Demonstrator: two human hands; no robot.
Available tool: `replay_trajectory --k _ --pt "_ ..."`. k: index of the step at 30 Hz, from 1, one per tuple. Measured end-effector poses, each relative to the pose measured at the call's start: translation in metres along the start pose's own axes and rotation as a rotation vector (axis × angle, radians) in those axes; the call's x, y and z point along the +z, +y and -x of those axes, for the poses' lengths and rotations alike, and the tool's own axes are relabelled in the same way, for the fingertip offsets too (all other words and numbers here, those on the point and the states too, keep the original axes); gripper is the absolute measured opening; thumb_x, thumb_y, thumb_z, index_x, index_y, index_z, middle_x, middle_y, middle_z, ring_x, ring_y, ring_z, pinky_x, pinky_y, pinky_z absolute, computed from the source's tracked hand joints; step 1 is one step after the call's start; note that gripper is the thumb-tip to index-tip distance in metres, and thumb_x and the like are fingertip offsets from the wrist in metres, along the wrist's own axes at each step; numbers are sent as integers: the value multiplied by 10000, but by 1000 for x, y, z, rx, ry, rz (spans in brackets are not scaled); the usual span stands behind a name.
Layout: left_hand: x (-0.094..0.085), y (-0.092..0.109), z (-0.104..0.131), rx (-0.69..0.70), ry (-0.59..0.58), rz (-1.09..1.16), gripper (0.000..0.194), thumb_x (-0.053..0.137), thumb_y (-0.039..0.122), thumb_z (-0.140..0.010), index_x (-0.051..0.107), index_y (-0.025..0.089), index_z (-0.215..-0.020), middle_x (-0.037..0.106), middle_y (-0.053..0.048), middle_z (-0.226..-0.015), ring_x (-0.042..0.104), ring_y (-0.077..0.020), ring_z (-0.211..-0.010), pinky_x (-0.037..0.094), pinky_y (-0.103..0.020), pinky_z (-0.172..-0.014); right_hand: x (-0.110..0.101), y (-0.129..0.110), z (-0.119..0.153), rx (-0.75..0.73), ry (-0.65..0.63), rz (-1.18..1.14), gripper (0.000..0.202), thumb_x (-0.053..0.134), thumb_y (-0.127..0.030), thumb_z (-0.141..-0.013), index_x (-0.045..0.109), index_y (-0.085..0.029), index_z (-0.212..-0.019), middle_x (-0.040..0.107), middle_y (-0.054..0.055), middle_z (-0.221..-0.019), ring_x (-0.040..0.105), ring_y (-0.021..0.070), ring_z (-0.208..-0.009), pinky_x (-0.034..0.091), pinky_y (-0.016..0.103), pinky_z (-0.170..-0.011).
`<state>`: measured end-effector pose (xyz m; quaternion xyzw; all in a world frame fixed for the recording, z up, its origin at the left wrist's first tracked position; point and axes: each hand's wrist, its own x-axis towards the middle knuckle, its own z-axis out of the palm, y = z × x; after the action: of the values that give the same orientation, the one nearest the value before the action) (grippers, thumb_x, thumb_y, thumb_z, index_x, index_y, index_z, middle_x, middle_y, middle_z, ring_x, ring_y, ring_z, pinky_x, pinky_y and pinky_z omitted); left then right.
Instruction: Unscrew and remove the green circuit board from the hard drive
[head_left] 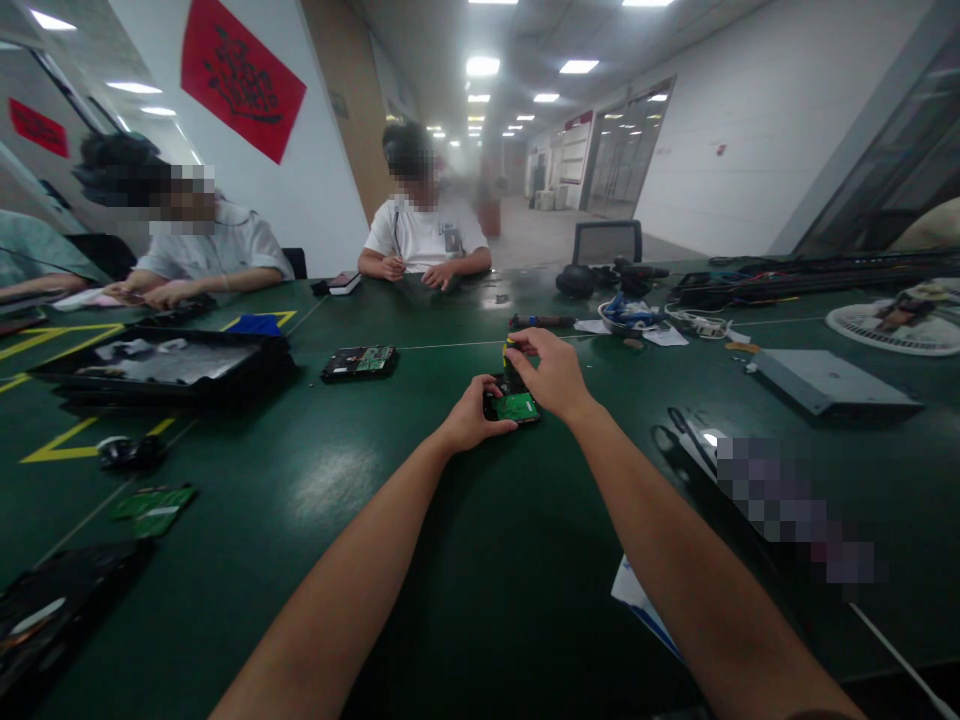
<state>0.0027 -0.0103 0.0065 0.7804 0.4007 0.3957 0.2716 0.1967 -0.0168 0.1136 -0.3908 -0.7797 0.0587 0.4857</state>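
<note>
A small hard drive with a green circuit board (516,406) lies on the dark green table in front of me. My left hand (474,418) is closed around its left end, fingers behind and thumb along the near edge. My right hand (553,372) pinches the yellow and black handle of a screwdriver (509,352), which stands upright over the drive's far side. The screwdriver's tip is hidden, so I cannot tell whether it sits in a screw. Off to the left lies another black drive (360,362) with part of a green board showing.
Leftward are a black tray (169,362), a loose green circuit board (156,510) and a black casing (64,600). A grey metal box (836,382), cables (630,312) and a dark cylindrical tool (541,321) lie right and beyond. Two people (427,235) sit across the table; another's sleeve shows far left.
</note>
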Motion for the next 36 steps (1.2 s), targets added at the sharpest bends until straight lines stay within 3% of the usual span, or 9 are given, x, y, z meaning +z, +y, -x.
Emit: replay_trajectory --k 4,9,16,21,30,36 --pt "1 -2 0 -4 -1 1 891 911 384 -669 381 230 -1369 603 -76 -1207 592 -252 -1140 469 -428 -1016 0 1 0 -2 34 36 157 631 -244 -905 646 -220 -1059 694 95 -1092 674 253 -978 556 433 -892" --pt "2 -6 -1 -14 2 -11 901 915 391 -661 383 236 -1371 598 -73 -1207 590 -251 -1144 463 -429 -1027 -1 4 -1 81 42 27 128 674 -299 -891 622 -234 -988 715 70 -986 684 247 -908 561 407 -819" --pt "1 -2 0 -4 -1 4 890 911 393 -668 385 234 -1368 597 -80 -1208 587 -256 -1155 465 -431 -1027 -1 2 -1 41 47 51 135 633 -259 -899 639 -226 -1029 701 82 -1051 681 236 -927 559 403 -849" --pt "1 -3 -1 -18 3 -2 903 918 392 -655 383 239 -1367 596 -76 -1209 587 -259 -1162 463 -437 -1032 0 4 0 114 64 30 121 651 -295 -896 609 -231 -990 714 61 -961 687 232 -876 565 397 -821" --pt "1 -4 -1 -16 4 3 895 915 402 -661 390 233 -1366 595 -79 -1215 587 -258 -1171 457 -443 -1048 -1 3 0 67 69 48 147 635 -233 -880 634 -225 -1027 701 85 -1043 678 245 -929 565 427 -869" --pt "1 -2 0 -13 4 8 891 918 379 -660 394 226 -1364 598 -80 -1212 590 -258 -1163 461 -440 -1039 0 3 0 74 41 9 137 646 -300 -908 632 -229 -1024 711 75 -1010 685 246 -928 569 430 -861"
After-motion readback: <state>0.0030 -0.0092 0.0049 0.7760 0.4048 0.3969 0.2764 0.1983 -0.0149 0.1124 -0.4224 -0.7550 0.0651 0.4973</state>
